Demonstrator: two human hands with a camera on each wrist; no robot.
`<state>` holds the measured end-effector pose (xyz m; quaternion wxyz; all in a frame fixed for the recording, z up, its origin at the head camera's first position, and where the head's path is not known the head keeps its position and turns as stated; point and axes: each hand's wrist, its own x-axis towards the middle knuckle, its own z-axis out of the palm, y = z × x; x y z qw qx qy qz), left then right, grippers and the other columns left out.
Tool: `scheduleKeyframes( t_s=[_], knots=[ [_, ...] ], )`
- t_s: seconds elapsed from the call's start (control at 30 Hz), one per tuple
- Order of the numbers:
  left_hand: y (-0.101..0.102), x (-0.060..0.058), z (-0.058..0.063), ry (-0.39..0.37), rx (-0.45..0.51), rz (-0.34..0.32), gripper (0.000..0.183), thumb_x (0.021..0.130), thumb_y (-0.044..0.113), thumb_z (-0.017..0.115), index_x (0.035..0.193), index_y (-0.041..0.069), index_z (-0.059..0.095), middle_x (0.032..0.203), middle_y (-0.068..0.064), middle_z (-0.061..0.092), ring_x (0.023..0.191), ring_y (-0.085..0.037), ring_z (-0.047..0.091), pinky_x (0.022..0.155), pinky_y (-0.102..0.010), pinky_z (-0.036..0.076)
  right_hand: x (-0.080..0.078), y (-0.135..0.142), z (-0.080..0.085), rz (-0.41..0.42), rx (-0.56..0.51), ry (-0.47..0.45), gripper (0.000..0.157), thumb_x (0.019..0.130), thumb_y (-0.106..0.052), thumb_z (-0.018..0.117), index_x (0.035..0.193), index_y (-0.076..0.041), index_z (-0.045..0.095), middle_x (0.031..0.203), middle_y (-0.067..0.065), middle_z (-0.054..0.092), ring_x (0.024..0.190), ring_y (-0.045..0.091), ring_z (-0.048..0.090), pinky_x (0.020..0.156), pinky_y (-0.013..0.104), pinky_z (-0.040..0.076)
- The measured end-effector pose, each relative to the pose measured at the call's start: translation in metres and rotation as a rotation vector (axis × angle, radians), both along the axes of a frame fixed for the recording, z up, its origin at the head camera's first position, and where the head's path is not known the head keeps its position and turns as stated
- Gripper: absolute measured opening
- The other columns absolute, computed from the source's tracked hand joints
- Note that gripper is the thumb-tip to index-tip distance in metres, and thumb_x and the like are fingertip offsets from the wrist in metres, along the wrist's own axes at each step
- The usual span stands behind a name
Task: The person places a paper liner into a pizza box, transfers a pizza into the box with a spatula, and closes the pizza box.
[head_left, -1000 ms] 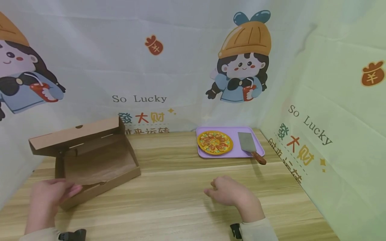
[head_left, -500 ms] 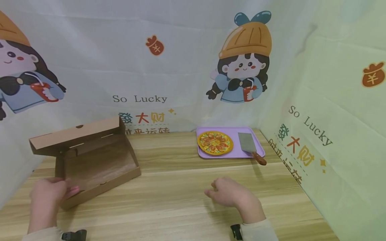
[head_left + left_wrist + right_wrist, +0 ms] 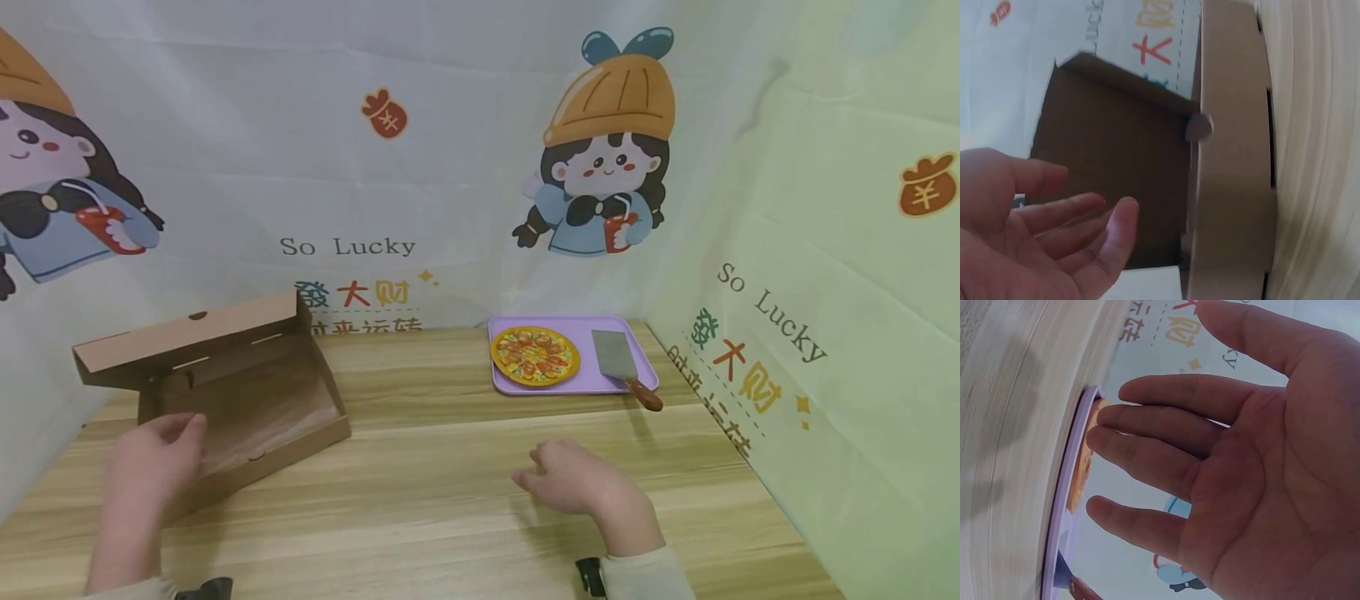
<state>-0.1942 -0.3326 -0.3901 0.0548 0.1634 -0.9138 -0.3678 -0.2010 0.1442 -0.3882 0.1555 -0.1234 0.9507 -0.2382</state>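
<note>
Lying open, box (image 3: 258, 404), near left grip (image 3: 157, 462)

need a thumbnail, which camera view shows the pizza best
The head view: it shows the whole pizza from above, lying on the tray with nothing covering it. The right wrist view gives only a narrow, edge-on strip, partly behind the right hand. The left wrist view doesn't show it.
</note>
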Motion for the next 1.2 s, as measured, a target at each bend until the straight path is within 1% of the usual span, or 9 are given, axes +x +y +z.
scheduleKeyframes(
  t_s=[0.07,0.1,0.27,0.47,0.63,0.73,0.8,0.97,1.2],
  knots=[
    [0.01,0.001,0.002,0.013,-0.041,-0.049,0.069,0.114,0.043,0.033,0.152,-0.013,0.046,0.148,-0.042,0.052,0.128,-0.059,0.058,0.095,-0.064,0.055,0.0,0.001,0.0,-0.001,-0.003,0.001,0.056,0.106,-0.034,0.064,0.142,0.01,0.061,0.148,0.027,0.063,0.142,0.047,0.057,0.122,0.062,0.043],
    [0.016,0.002,0.004,0.014,-0.066,-0.072,0.07,0.114,0.045,0.032,0.152,-0.013,0.046,0.15,-0.042,0.05,0.131,-0.063,0.052,0.097,-0.069,0.052,0.0,0.001,0.0,-0.003,-0.006,0.003,0.057,0.106,-0.034,0.064,0.143,0.009,0.06,0.15,0.027,0.061,0.143,0.047,0.056,0.123,0.062,0.043],
    [0.045,0.005,0.009,0.026,-0.122,-0.141,0.073,0.114,0.051,0.032,0.153,-0.009,0.046,0.147,-0.038,0.056,0.129,-0.059,0.058,0.095,-0.068,0.054,0.0,0.004,0.0,-0.01,-0.03,0.018,0.062,0.107,-0.034,0.063,0.15,0.009,0.053,0.159,0.027,0.052,0.15,0.047,0.048,0.127,0.061,0.037],
    [0.082,0.006,0.015,0.012,-0.152,-0.208,0.077,0.113,0.057,0.034,0.159,-0.004,0.041,0.156,-0.038,0.046,0.138,-0.06,0.052,0.109,-0.075,0.045,0.001,0.007,0.001,-0.009,-0.052,0.048,0.064,0.107,-0.033,0.062,0.153,0.01,0.049,0.165,0.028,0.043,0.157,0.047,0.039,0.131,0.061,0.03],
    [0.117,0.011,0.015,0.129,-0.24,-0.304,0.068,0.112,0.047,0.049,0.156,-0.005,0.046,0.158,-0.036,0.046,0.142,-0.062,0.045,0.118,-0.076,0.037,0.001,0.009,0.004,-0.016,-0.043,0.082,0.066,0.107,-0.033,0.063,0.154,0.01,0.047,0.167,0.029,0.039,0.159,0.047,0.035,0.132,0.062,0.027],
    [0.137,0.016,0.013,0.194,-0.27,-0.354,0.065,0.11,0.043,0.056,0.152,-0.005,0.05,0.157,-0.034,0.049,0.145,-0.06,0.043,0.12,-0.074,0.035,0.002,0.01,0.006,-0.032,-0.027,0.097,0.066,0.107,-0.035,0.062,0.156,0.007,0.046,0.17,0.028,0.035,0.16,0.048,0.031,0.13,0.068,0.024],
    [0.147,0.02,0.011,0.206,-0.279,-0.384,0.064,0.109,0.043,0.058,0.151,-0.005,0.052,0.158,-0.033,0.049,0.147,-0.058,0.043,0.121,-0.074,0.035,0.002,0.012,0.006,-0.044,-0.016,0.108,0.067,0.107,-0.036,0.062,0.157,0.005,0.046,0.172,0.026,0.031,0.161,0.048,0.028,0.129,0.073,0.02],
    [0.163,0.029,0.005,0.193,-0.287,-0.423,0.063,0.108,0.042,0.063,0.151,-0.003,0.054,0.16,-0.031,0.048,0.15,-0.055,0.041,0.122,-0.072,0.035,0.003,0.015,0.004,-0.059,-0.002,0.127,0.068,0.106,-0.038,0.062,0.159,0.001,0.045,0.173,0.025,0.027,0.162,0.049,0.024,0.126,0.08,0.015],
    [0.167,0.03,-0.001,0.215,-0.356,-0.432,0.063,0.107,0.045,0.062,0.149,-0.003,0.058,0.158,-0.032,0.05,0.148,-0.057,0.043,0.122,-0.072,0.036,0.007,0.02,0.002,-0.076,-0.006,0.137,0.067,0.107,-0.038,0.061,0.159,0.002,0.045,0.173,0.027,0.026,0.162,0.051,0.022,0.125,0.082,0.012]
  ],
)
